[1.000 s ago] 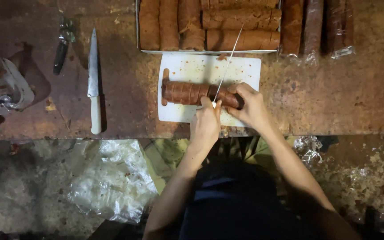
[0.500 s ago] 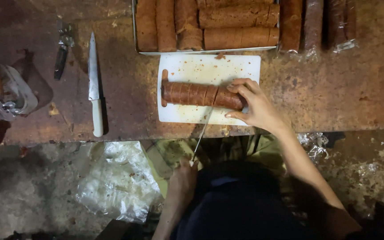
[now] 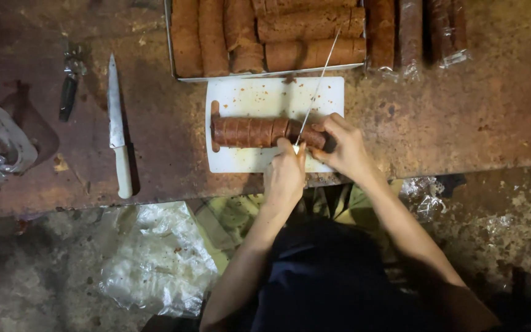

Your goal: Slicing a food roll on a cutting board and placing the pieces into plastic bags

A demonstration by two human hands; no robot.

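Head view shows a worn brown wooden table (image 3: pixel 474 117) carrying a metal tray of long brown cake rolls (image 3: pixel 265 37), then a white rectangular cutting board (image 3: pixel 259 92). On the board lies a brown scored roll (image 3: pixel 253 131), its long axis running left to right. It looks soft and crumbly, best steadied at its end. The right hand (image 3: pixel 345 144) curls over that right end; the left hand (image 3: pixel 285 175) closes its fingers around a thin long-bladed knife (image 3: pixel 318 86), blade pointing away.
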